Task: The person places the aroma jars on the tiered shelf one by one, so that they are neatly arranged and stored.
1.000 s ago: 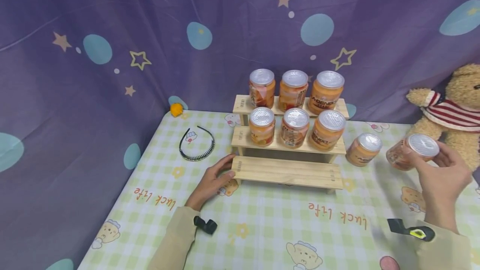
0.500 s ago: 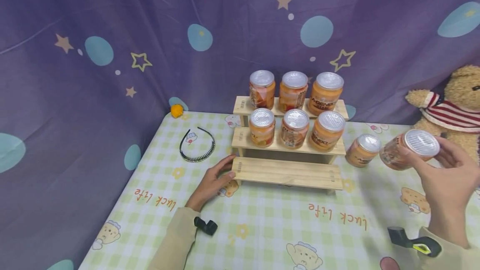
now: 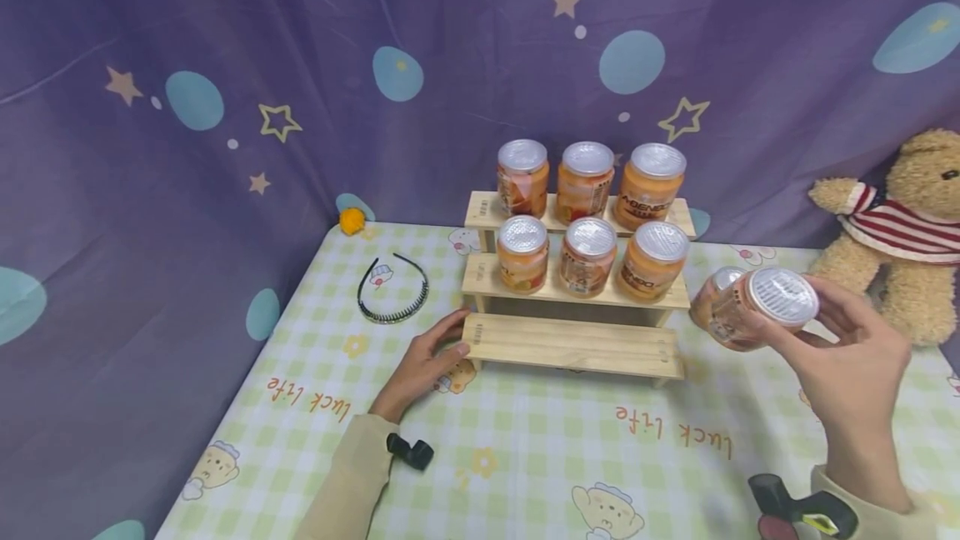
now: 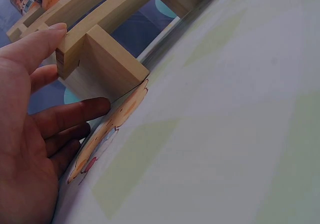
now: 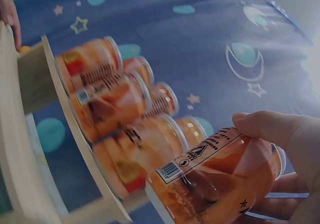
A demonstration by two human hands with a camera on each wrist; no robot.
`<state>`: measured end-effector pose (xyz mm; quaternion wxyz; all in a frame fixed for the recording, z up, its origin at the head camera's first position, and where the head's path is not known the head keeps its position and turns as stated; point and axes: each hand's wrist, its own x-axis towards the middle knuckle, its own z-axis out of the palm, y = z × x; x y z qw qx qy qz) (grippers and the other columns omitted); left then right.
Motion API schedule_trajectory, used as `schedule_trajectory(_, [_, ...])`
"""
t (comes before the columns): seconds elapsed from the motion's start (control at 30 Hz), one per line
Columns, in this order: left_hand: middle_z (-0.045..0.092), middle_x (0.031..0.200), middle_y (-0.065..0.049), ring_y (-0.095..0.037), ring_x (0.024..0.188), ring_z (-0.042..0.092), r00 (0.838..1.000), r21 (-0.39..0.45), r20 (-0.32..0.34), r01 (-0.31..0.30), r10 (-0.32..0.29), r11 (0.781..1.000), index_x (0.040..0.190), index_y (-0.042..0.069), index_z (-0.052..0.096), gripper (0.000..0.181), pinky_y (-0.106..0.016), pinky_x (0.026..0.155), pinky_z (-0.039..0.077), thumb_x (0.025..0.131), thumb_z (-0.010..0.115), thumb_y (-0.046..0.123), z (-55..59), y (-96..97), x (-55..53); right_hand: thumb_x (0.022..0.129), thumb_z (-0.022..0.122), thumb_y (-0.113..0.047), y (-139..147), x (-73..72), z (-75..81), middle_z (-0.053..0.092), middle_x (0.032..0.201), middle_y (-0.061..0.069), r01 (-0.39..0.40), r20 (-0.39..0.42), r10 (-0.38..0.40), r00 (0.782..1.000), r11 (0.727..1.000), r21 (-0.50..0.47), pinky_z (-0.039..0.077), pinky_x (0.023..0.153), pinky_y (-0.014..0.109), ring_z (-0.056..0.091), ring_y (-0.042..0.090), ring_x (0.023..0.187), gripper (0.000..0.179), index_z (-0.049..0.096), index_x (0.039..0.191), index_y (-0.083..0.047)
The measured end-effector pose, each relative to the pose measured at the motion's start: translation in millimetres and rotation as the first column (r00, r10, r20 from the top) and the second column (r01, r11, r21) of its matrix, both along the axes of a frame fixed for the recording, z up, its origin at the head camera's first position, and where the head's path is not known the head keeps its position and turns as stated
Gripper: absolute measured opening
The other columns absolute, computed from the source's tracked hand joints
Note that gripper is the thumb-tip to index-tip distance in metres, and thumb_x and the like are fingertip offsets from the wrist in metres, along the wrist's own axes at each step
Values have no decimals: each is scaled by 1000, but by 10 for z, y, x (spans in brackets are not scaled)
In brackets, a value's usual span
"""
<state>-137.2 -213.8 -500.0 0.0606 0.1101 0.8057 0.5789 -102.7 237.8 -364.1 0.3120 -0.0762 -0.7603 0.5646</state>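
My right hand [image 3: 855, 365] grips an orange canned-fruit jar [image 3: 738, 315] with a silver lid, tilted, to the right of a three-step wooden rack [image 3: 573, 344]. The right wrist view shows the printed label and barcode of the held jar [image 5: 215, 179], thumb on one side and fingers on the other. Behind it, another jar [image 3: 703, 304] on the table is partly hidden. My left hand [image 3: 423, 365] holds the left end of the lowest step; in the left wrist view, thumb and index finger meet the plank's end [image 4: 72, 53], the other fingers stretched below.
Three jars [image 3: 648, 198] stand on the top step and three more [image 3: 588, 265] on the middle one; the lowest step is bare. A black headband [image 3: 393, 315] and a yellow object [image 3: 352, 221] lie at left. A teddy bear [image 3: 907, 223] sits at the right.
My right hand has carried the jar leftward toward the rack, and it now overlaps the jar on the table. The left hand stays at the rack's end.
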Motion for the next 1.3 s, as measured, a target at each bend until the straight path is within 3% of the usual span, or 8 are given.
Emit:
schedule_trajectory(0.1, [62,139,-14,-29,132,57,1000,1,1,0,0,1000,153,17,42,58,-21,106,42,99,63,23,-1,-3,-4,60,83,23,-113,33,-1,74,104,-15,-66,-21,66,998,998,-8,54,66,11,72,-3,94,62,70,118,5])
schedule_trajectory(0.27, [61,140,-14,-30,133,56,1000,3,3,4,-4,1000,154,16,41,59,-24,108,42,100,63,23,0,-4,-4,59,81,26,-303,65,-27,75,106,-12,-165,-19,164,986,985,-55,55,67,12,72,0,94,63,70,118,5])
schedule_trajectory(0.5, [62,140,-13,-29,132,57,1000,4,-4,6,-6,1000,153,19,43,57,-20,105,42,99,63,24,-7,-15,-5,61,87,14,-586,74,-91,69,108,-23,-248,71,243,967,966,70,55,70,11,68,-5,95,62,69,120,2])
schedule_trajectory(0.8, [64,136,-13,-29,130,58,1000,-19,-21,-3,3,1000,152,20,44,57,-21,106,43,99,63,24,-45,-16,-26,63,92,2,-915,-9,-217,67,104,-27,-362,95,354,930,929,78,56,73,14,66,-7,99,61,70,120,-3])
schedule_trajectory(0.9, [65,136,-13,-29,130,58,1000,-19,-28,-4,4,1000,152,21,44,57,-20,106,42,99,64,24,-42,-16,-26,64,93,-2,-1028,-41,-255,70,105,-18,-398,104,390,915,913,83,58,73,17,66,-5,95,60,70,120,-6])
schedule_trajectory(1.07, [65,135,-13,-29,129,59,999,-22,-40,-6,5,1000,151,21,45,56,-19,106,42,99,64,24,-32,-14,-26,64,94,-7,-1207,-98,-344,74,106,10,-441,114,431,895,894,84,59,72,19,66,-3,92,60,70,119,-6])
schedule_trajectory(1.3, [66,135,-12,-27,128,60,999,-21,-32,-10,9,1000,151,22,45,57,-23,108,41,98,65,25,-27,-9,-14,64,95,-13,-1453,-176,-413,74,110,14,-474,143,462,875,878,63,60,75,23,66,1,96,61,69,119,-6])
